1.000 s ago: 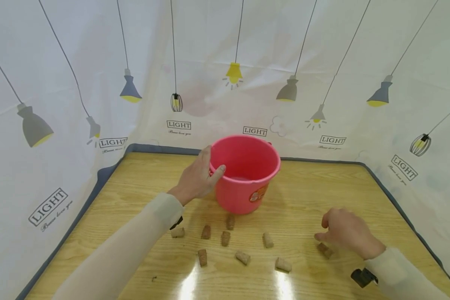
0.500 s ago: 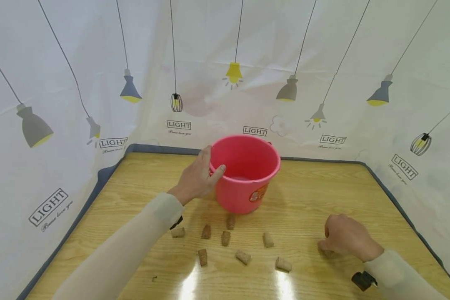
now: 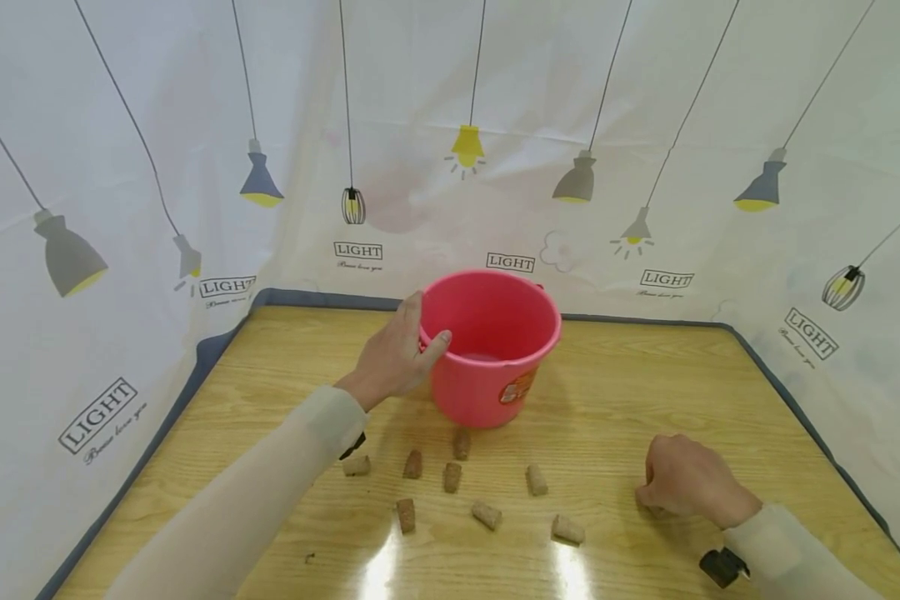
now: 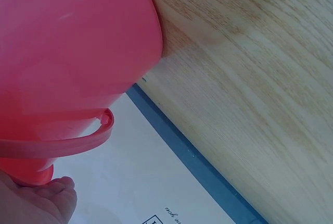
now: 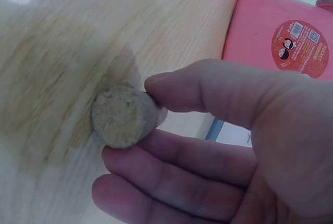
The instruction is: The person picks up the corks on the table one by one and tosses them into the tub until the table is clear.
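Observation:
A pink bucket (image 3: 480, 392) stands upright on the wooden table, its round label facing front right. My left hand (image 3: 397, 350) grips its left rim, thumb over the edge at the inside and fingers outside. In the left wrist view the bucket's pink handle (image 4: 62, 146) hangs along the side, near my fingertips (image 4: 62, 187). Over on the right, my right hand (image 3: 690, 475) is low at the table and pinches a cork (image 5: 122, 117) between thumb and fingers. From the head view that cork is mostly hidden under the hand.
Several corks lie scattered in front of the bucket, among them a pale cork (image 3: 567, 529), a darker cork (image 3: 406, 515) and a cork (image 3: 536, 480). A white cloth printed with lamps (image 3: 435, 200) borders the wooden table (image 3: 285, 358) at the back and sides.
My right hand has come down over the cork at the right and closed its fingers on it. The left hand and the bucket have stayed in place.

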`<action>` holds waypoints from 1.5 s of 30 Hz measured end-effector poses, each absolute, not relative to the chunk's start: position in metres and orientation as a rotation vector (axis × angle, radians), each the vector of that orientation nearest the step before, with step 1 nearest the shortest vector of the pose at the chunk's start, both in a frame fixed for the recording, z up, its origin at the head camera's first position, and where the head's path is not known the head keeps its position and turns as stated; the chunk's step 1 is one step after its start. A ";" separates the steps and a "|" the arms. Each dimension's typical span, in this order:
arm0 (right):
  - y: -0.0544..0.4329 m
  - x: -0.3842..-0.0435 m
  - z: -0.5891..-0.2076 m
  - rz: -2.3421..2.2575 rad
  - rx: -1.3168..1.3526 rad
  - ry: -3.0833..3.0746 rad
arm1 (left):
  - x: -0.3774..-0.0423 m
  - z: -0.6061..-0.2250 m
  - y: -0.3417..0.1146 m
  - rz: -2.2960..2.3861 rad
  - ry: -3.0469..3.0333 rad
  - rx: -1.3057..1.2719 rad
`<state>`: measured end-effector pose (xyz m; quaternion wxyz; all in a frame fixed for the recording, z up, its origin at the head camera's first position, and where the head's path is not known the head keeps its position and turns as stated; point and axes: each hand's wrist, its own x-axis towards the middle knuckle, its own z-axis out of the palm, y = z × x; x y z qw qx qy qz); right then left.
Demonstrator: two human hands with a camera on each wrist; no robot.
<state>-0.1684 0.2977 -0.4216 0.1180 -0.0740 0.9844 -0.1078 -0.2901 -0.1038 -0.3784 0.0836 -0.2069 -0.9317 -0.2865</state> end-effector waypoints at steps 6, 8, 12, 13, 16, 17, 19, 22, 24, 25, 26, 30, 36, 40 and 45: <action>0.298 -0.169 -0.423 -0.317 -0.231 2.876 | -0.291 -0.380 -0.103 -0.844 -2.775 -0.617; 0.297 -0.168 -0.422 -0.327 -0.231 2.872 | -0.291 -0.380 -0.103 -0.838 -2.771 -0.617; 0.296 -0.168 -0.419 -0.347 -0.220 2.874 | -0.291 -0.380 -0.102 -0.838 -2.764 -0.620; 0.295 -0.168 -0.419 -0.349 -0.223 2.881 | -0.291 -0.380 -0.102 -0.840 -2.764 -0.619; 0.293 -0.169 -0.416 -0.373 -0.241 2.906 | -0.291 -0.380 -0.102 -0.845 -2.769 -0.613; 0.293 -0.170 -0.415 -0.382 -0.266 2.922 | -0.291 -0.380 -0.102 -0.850 -2.770 -0.613; 0.293 -0.171 -0.413 -0.399 -0.304 2.948 | -0.290 -0.379 -0.102 -0.852 -2.774 -0.610; 0.291 -0.172 -0.408 -0.438 -0.347 2.970 | -0.290 -0.379 -0.102 -0.846 -2.777 -0.609; 0.290 -0.173 -0.404 -0.464 -0.361 2.982 | -0.290 -0.379 -0.102 -0.839 -2.781 -0.607; 0.289 -0.173 -0.403 -0.476 -0.367 2.991 | -0.290 -0.379 -0.101 -0.839 -2.781 -0.607; 0.288 -0.173 -0.401 -0.488 -0.372 3.001 | -0.290 -0.378 -0.102 -0.837 -2.782 -0.606; 0.285 -0.175 -0.396 -0.499 -0.416 3.056 | -0.289 -0.378 -0.102 -0.834 -2.787 -0.610; 0.279 -0.176 -0.391 -0.574 -0.425 3.087 | -0.289 -0.378 -0.102 -0.822 -2.800 -0.610; 0.277 -0.178 -0.387 -0.637 -0.429 3.107 | -0.289 -0.378 -0.103 -0.824 -2.800 -0.607; 0.272 -0.182 -0.379 -0.676 -0.469 3.162 | -0.288 -0.377 -0.103 -0.839 -2.798 -0.598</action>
